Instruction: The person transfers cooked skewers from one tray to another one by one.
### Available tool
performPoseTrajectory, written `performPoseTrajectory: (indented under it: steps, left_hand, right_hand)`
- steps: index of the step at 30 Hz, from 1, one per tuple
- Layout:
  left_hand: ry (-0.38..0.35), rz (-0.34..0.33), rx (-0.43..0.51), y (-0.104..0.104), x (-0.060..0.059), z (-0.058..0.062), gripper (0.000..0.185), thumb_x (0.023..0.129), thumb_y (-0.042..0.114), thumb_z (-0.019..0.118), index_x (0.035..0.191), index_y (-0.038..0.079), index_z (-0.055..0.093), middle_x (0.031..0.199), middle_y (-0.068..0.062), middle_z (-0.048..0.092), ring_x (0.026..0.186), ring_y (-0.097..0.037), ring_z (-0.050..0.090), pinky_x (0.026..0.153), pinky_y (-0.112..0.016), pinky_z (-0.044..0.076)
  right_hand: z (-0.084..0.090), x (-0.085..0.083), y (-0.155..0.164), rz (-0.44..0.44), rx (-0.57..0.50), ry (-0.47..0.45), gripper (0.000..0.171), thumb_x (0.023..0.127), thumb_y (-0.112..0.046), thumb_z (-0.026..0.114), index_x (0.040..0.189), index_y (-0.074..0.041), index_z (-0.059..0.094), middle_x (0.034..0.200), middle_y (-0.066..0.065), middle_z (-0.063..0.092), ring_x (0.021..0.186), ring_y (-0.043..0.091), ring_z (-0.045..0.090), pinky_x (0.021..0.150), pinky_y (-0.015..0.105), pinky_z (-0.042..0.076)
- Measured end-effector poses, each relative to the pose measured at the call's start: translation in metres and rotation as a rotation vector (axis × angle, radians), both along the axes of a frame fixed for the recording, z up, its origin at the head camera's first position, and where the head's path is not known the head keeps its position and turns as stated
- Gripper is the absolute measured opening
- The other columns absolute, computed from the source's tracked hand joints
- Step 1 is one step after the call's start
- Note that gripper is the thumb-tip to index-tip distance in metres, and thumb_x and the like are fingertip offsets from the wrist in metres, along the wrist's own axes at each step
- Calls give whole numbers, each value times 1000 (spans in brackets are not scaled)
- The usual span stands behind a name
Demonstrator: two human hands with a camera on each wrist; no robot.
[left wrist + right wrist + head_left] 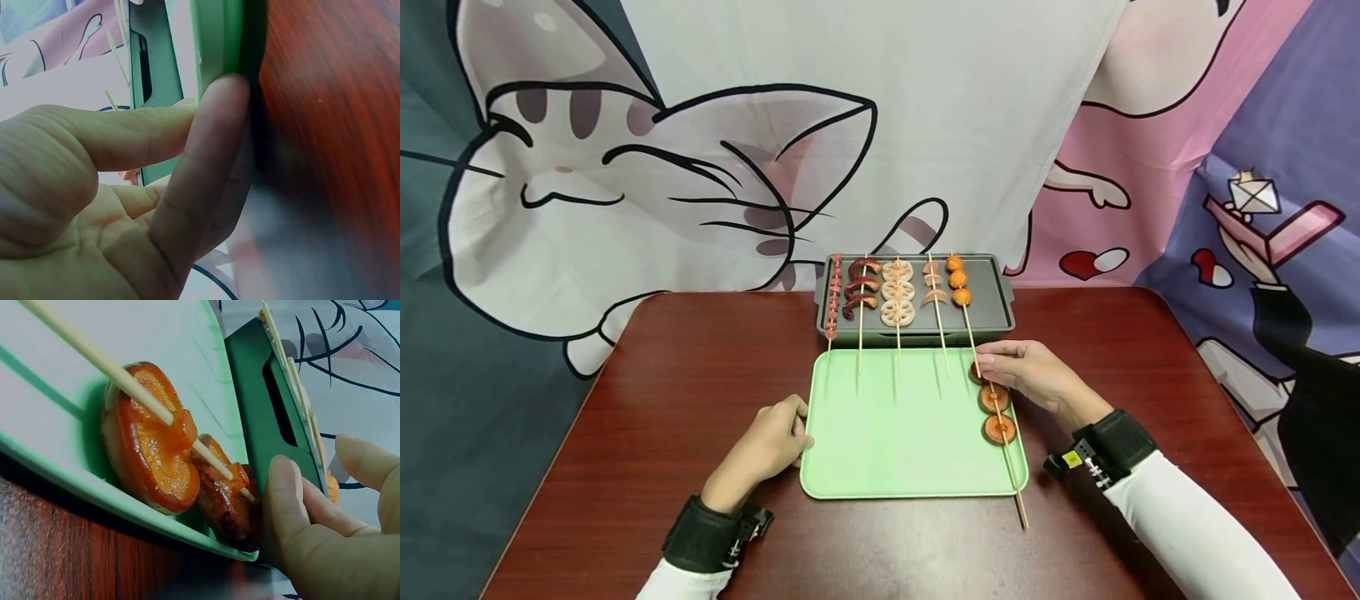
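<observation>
A light green tray lies on the dark red table. My left hand rests on the table at the tray's left edge, with its fingers pressed against the rim. Along the tray's right side lies a wooden skewer bearing three orange-brown round slices. My right hand lies over the farthest slice. In the right wrist view the thumb touches that slice, and the other fingers stand a little apart from it.
A dark grey grill pan stands just behind the tray with several filled skewers on it, their sticks reaching over the tray. A cartoon cloth hangs behind the table. Bare tabletop lies left and right of the tray.
</observation>
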State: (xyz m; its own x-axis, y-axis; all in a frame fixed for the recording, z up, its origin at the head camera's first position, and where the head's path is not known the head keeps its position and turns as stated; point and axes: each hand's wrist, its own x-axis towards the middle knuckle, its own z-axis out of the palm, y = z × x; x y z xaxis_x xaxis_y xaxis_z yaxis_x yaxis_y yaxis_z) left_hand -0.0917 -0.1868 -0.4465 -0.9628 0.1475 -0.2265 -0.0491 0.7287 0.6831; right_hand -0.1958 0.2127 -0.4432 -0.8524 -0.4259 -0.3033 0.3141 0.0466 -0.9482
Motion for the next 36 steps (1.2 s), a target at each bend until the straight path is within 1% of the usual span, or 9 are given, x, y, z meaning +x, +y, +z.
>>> performPoseTrajectory:
  steps: [6,10,15,19,25,32,36]
  left_hand:
    - [-15,3,24,-1,0,-1,26,91,-5,72,113,-4,58,77,-7,56,56,-18,60,57,-29,52]
    - [-15,7,17,-1,0,-2,27,91,-4,73,114,-4,58,77,-7,56,56,-18,61,57,-29,52]
    - [-8,10,15,-1,-1,-2,27,89,-5,73,112,-5,58,76,-6,57,55,-18,62,58,-29,53]
    - [-6,10,12,-1,-1,-2,27,89,-5,74,112,-4,58,76,-6,56,55,-18,62,58,-29,53]
    - [-6,12,20,-1,1,-1,27,90,-6,73,112,-5,58,77,-7,57,55,-17,62,56,-28,54]
    - [-11,19,24,0,1,-1,27,89,-6,73,112,-5,58,78,-7,56,55,-17,62,56,-28,54]
    - [-15,19,27,0,0,-1,27,90,-5,73,112,-5,58,78,-7,56,55,-18,62,56,-28,54]
  right_hand:
    - [-1,-6,-7,-18,6,-7,55,103,-5,61,145,22,38,111,6,74,95,8,73,89,23,59]
    - [1,-7,-9,-21,30,-9,52,104,-3,59,145,22,39,107,6,74,90,8,73,85,23,61]
    - [2,-9,-10,-26,56,-9,50,103,-2,59,144,21,41,108,6,74,89,7,73,84,24,61]
    - [3,-11,-12,-32,64,-13,50,102,-2,61,143,20,43,111,7,74,87,7,72,82,23,61]
    - [4,-14,-14,-30,67,-24,47,101,-2,64,139,20,47,113,8,74,86,7,72,80,22,61]
    - [6,-14,-16,-37,62,-14,39,100,3,63,132,20,49,103,6,76,83,9,73,77,22,62]
    - [4,-14,-16,-26,56,0,34,100,4,63,128,19,52,98,4,76,83,10,73,77,22,62]
